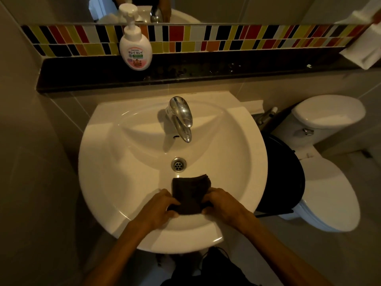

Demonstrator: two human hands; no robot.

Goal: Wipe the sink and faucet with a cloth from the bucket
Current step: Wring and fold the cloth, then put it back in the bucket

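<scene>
A folded dark cloth [188, 190] lies in the near part of the white sink [107, 162], just below the drain [178, 164]. My left hand [158, 207] grips the cloth's left edge and my right hand [221, 203] grips its right edge. The chrome faucet [182, 116] stands at the back of the basin, its spout pointing toward the drain. A black bucket [282, 176] stands on the floor between the sink and the toilet, partly hidden by the sink's rim.
A white soap pump bottle [135, 48] stands on the dark ledge [206, 69] under coloured tiles and a mirror. A white toilet [327, 182] is at the right. A white towel [367, 48] hangs at the upper right.
</scene>
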